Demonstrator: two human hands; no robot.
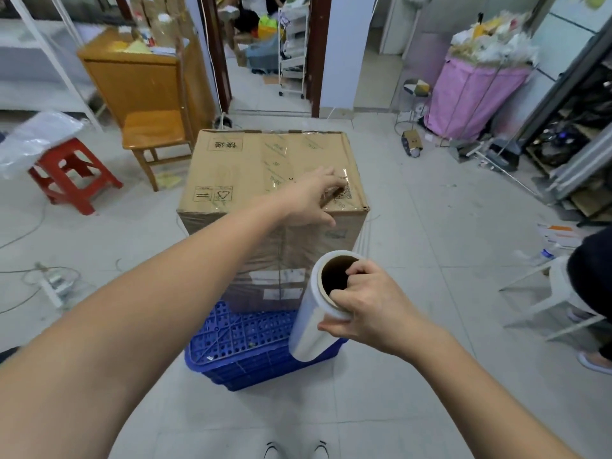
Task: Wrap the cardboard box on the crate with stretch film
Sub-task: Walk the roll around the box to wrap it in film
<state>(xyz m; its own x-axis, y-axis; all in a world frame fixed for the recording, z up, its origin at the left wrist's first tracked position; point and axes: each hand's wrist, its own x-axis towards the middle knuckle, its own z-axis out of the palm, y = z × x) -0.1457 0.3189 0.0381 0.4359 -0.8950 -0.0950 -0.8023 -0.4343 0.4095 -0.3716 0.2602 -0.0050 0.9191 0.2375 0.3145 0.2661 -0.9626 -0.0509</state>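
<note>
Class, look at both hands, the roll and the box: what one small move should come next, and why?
Probably carry the stretch film roll around the right corner of the cardboard box, keeping the film taut. The right hand grips the roll's end, film already stretches up to that corner, and the left hand presses on the box top, steadying it on the blue crate.
</note>
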